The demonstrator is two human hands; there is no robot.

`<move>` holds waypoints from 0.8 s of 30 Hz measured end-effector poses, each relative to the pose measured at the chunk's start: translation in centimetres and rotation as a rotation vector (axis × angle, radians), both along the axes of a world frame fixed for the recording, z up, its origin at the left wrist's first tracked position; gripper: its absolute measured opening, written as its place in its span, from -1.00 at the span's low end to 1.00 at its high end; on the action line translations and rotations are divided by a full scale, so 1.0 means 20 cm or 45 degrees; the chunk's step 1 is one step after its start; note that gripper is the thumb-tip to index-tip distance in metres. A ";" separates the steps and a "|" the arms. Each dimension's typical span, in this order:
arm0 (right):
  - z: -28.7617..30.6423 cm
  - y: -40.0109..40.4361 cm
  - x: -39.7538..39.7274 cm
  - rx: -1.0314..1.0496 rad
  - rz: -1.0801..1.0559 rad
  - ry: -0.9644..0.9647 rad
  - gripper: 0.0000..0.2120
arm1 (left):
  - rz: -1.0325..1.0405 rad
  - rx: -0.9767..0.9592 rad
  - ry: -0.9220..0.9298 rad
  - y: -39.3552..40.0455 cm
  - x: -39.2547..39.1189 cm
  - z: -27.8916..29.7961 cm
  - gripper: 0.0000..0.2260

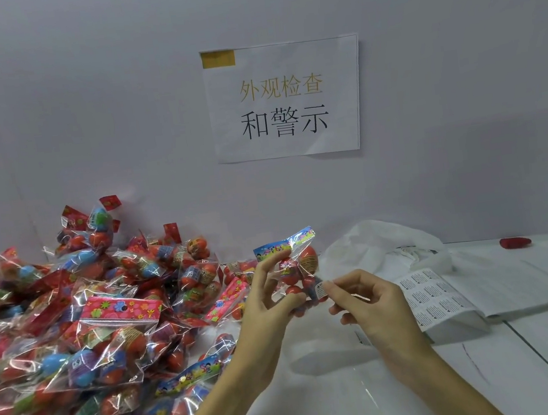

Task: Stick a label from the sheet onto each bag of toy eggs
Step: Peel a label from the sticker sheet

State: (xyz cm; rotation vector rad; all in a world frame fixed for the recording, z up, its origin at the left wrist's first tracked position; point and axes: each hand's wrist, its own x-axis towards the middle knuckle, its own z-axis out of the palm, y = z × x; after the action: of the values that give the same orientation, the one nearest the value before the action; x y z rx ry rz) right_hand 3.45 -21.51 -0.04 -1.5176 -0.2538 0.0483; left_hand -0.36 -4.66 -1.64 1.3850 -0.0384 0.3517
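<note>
While the pile of bags (74, 335) on the left of the surface (543, 364) is this big, I'd say we're nowhere near done; I honestly can't tell from here which of those bags carry a label already and which don't, too much crinkly plastic and glare. One bag (296, 270) is up in the air, left hand (264, 306) curled round it from the left with the fingers pinching its side; blue printed header on top, red eggs inside. Right hand (363, 303) is just beside it, thumb and forefinger pinched together on a small white label (320, 290) that sits right at the lower right part of the bag; whether it's touching the plastic yet, can't say, but my guess is it's about to get pressed on. The label sheet (435, 294) lies flat on the surface just behind the right hand, still full of rows of labels; so plenty of sticking left.
</note>
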 end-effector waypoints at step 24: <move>-0.06 -0.02 0.04 -0.551 -0.297 -0.522 -0.73 | 0.050 0.099 -0.074 -0.04 -0.02 0.00 -0.39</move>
State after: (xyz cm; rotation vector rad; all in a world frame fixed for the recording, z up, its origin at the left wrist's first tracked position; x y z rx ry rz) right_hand 4.24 -21.85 -1.30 -1.9738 -0.4089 -0.4216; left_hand -0.67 -5.45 -1.59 1.4536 -0.0736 0.4265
